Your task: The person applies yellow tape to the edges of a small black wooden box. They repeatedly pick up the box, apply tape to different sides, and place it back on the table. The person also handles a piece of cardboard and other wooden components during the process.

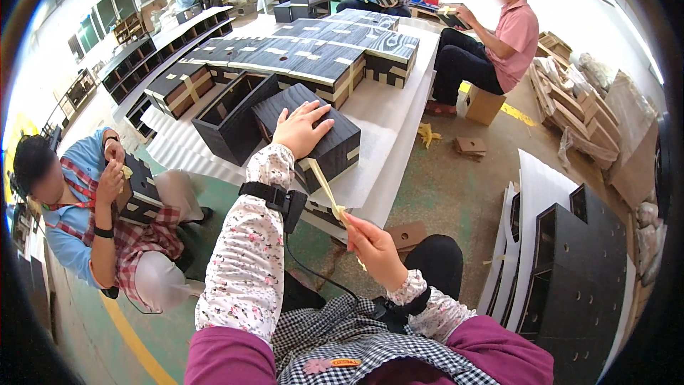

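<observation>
My left hand (304, 130) lies flat on a dark wood-grain box (335, 146), fingers spread across its top. The box sits on the near end of the sheet-covered table. My right hand (375, 247) is closed on a strip of masking tape (324, 184), pulled taut and twisted near the fingers. The strip's upper end meets the near edge of the box. Directly left of this box stands an open-topped dark box (231, 117), with its inside showing. Behind both, several dark boxes (285, 50) with pale tape across their seams stand close together.
A person (92, 221) sits at the left holding a taped box. Two others sit beyond the table, one in a pink shirt (514, 46). Dark panels with holes (577, 271) stack at the right. Cardboard and wood pieces (581, 103) pile by the wall. Brown pieces (407, 235) lie on the floor.
</observation>
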Motion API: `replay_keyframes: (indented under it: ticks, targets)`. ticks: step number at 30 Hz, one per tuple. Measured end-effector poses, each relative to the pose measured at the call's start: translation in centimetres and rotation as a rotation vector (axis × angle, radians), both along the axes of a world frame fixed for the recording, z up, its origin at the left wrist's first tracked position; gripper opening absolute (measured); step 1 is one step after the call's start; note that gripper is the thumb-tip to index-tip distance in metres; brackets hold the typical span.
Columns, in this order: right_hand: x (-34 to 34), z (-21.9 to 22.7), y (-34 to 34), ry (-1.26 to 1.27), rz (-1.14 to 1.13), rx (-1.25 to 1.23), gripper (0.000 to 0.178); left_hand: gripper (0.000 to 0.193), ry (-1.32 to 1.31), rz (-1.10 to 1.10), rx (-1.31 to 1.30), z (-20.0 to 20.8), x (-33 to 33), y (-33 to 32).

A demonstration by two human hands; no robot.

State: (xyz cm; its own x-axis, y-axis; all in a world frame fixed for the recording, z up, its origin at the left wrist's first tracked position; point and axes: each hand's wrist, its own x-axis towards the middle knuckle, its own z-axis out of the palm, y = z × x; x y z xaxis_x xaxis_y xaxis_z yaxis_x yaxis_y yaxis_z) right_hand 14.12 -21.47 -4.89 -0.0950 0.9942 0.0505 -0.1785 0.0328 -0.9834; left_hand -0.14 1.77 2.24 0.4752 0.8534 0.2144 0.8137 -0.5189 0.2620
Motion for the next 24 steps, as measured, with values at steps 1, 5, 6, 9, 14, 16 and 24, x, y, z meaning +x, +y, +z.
replay_keyframes:
  ticks: [1,5,6,9,14,16,24]
  targets:
    - [-0.1,-0.1,-0.4,0.005,0.011,0.006,0.037,0.051,0.003,0.001,-0.001,0.0,0.1,0.0]
    - [-0.6,-0.1,-1.6,-0.004,0.010,0.111,0.037,0.051,0.003,0.012,0.000,0.1,0.0,-0.3]
    - [-0.4,-0.1,-1.8,-0.013,0.030,0.087,0.037,0.051,0.000,0.016,-0.002,0.1,-0.1,-0.3]
    - [0.0,-0.6,-2.0,-0.090,0.050,0.124,0.039,0.051,-0.008,0.024,-0.001,0.1,-0.1,-0.4]
    - [1.0,-1.3,-6.1,-0.388,0.530,0.285,0.042,0.052,-0.010,0.023,0.016,0.3,0.3,-0.1]
    - [2.2,-1.5,-7.6,-0.448,0.557,0.042,0.032,0.052,0.004,0.026,0.010,0.0,0.7,-0.5]
    - [10.8,0.6,0.8,-0.515,0.038,0.308,0.039,0.053,-0.063,0.053,0.055,-0.4,-0.1,-0.6]
